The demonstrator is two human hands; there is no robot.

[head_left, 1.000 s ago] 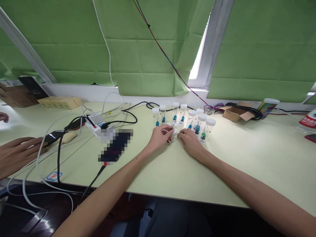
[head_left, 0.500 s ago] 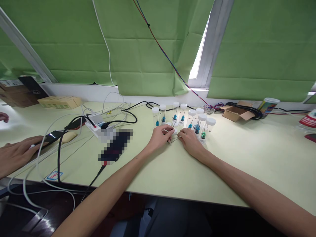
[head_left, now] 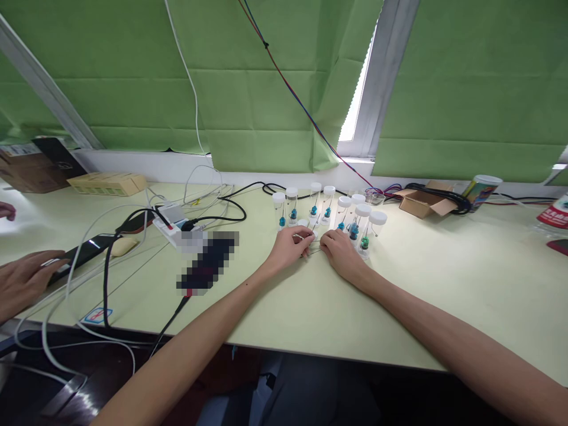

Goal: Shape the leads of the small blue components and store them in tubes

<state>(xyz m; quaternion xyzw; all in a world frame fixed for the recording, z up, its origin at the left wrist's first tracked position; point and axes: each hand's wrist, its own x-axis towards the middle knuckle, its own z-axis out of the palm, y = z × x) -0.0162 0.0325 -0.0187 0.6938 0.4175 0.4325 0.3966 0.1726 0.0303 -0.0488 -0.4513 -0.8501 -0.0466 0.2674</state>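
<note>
Pale green laminate worktop (head_left: 399, 296), matt, carrying everything in view; green fabric blinds (head_left: 248, 89) hang behind its far edge, with a strip of daylight at the window frame.

Both hands lie side by side toward the far edge, near the middle of the worktop's width. Left hand (head_left: 289, 248): fingers curled together, tips pinched on a small pale item with thin wire-like leads (head_left: 303, 236); too small to identify further. Right hand (head_left: 339, 251): fingers bent and drawn together, tips on the worktop just beside the left hand's; cannot tell whether it grips anything.

Clear vials with white caps (head_left: 355, 222) stand upright in a loose row directly beyond the fingertips, touching or nearly touching them. Long axes vertical; each holds a blue or green bead on a thin stem. The row runs left to right along the far edge. The right hand is nearer the right-end vials, the left hand nearer the middle ones. One low white cap (head_left: 303, 223) sits just past the left fingertips.

Left half of the worktop: white power strip (head_left: 171, 228), tangled black and white cables (head_left: 106, 260), a blurred dark object. Another person's hand (head_left: 22, 281) rests on a dark flat device at the left edge. Open cardboard box (head_left: 421, 204) and a printed cup (head_left: 481, 189) sit toward the far right corner.
</note>
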